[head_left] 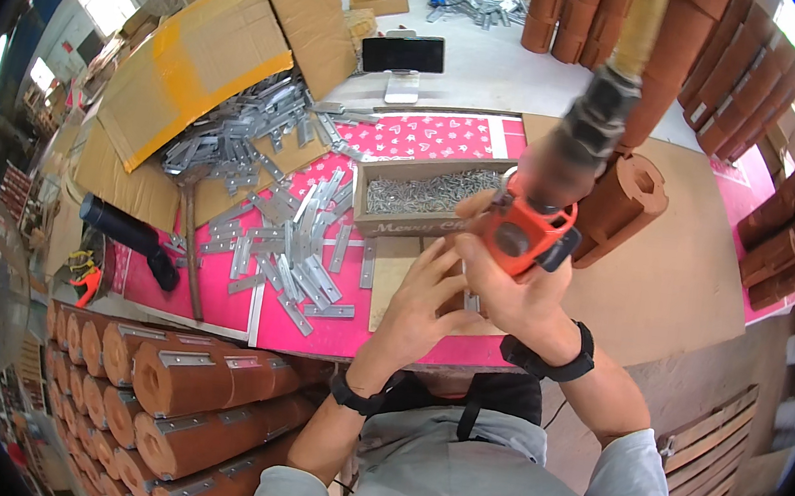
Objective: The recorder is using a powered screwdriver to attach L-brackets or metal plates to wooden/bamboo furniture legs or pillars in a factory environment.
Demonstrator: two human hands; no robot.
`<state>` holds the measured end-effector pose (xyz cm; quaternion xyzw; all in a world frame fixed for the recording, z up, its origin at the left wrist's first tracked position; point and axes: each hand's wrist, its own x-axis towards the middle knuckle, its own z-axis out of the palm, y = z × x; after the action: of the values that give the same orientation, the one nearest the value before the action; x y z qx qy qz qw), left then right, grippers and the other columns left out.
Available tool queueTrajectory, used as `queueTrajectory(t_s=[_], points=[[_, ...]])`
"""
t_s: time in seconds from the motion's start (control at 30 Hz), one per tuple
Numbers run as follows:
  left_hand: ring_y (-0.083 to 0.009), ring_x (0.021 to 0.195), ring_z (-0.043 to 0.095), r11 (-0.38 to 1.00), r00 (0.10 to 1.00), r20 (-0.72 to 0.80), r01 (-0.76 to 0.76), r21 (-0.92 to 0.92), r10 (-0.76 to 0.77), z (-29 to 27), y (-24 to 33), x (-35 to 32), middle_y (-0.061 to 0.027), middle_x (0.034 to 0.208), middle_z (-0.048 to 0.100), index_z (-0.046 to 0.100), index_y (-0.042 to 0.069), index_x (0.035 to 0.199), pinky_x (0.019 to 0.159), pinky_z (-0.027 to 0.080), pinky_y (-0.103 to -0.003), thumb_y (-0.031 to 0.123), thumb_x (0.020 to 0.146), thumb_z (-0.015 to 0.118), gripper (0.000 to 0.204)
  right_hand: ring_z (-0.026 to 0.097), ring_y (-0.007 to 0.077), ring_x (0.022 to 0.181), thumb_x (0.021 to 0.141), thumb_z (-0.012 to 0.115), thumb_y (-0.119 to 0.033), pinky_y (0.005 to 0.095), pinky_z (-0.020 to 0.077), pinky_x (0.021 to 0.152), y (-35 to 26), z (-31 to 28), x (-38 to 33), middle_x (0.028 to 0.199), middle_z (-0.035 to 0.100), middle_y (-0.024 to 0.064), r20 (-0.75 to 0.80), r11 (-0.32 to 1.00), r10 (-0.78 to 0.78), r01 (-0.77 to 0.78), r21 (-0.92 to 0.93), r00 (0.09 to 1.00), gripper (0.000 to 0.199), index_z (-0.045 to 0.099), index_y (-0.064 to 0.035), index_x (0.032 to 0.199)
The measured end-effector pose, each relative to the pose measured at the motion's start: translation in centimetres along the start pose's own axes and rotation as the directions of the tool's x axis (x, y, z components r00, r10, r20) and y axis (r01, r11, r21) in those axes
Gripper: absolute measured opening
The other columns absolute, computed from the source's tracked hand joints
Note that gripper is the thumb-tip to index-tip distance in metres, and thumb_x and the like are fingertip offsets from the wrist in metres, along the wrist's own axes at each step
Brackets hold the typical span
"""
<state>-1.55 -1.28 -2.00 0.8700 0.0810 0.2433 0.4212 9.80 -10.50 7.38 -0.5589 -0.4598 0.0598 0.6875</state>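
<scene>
My right hand (526, 298) is closed around an orange power driver (515, 233) held over the near edge of the table. A dark fitting and a yellowish hose (639, 31) rise from the tool's top. Beside it on the left, my left hand (424, 294) has its fingers stretched out and the thumb apart. Its fingertips are close to the tool. A small shiny metal piece (472, 302) shows between the two hands; what lies beneath them is mostly hidden. Just beyond is a cardboard box (362, 213) of small screws. Loose metal strips (303, 272) lie left of my left hand.
A tipped carton (200, 53) spills metal strips. A hammer (191, 255) and a black cylindrical tool (124, 224) lie at left. A phone (403, 53) stands at the back. Grooved brown cylinders stand at right (630, 200) and lie stacked at lower left (199, 382).
</scene>
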Motion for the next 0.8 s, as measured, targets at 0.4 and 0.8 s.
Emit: queueTrajectory(t_s=[0.4,0.8], points=[[-0.0422,0.136,0.034,0.993,0.998,-0.059,0.020,-0.113,-0.026,0.9,0.2,-0.3,-0.0188,0.140,0.045,0.066,0.002,0.102,0.109,0.034,-0.048,0.012,0.083,0.068,0.022,0.062,0.0140,0.079,0.082,0.063,0.002,0.0286,0.0518,0.070,0.1,0.2,0.6,0.100,0.063,0.0157,-0.009,0.999,-0.051,0.051,0.012,0.999,0.048,0.042,0.0049,0.124],[-0.0421,0.134,0.035,0.992,0.993,-0.058,0.097,-0.079,-0.102,1.0,1.5,0.5,-0.0208,0.135,0.046,0.062,-0.001,0.092,0.107,0.034,-0.049,0.007,0.085,0.059,0.011,0.058,0.0073,0.077,0.081,0.066,0.000,0.0243,0.0489,0.068,-0.2,0.3,0.8,0.092,0.064,0.0048,-0.041,1.000,0.022,-0.021,0.009,0.999,0.026,0.058,0.0020,0.106]])
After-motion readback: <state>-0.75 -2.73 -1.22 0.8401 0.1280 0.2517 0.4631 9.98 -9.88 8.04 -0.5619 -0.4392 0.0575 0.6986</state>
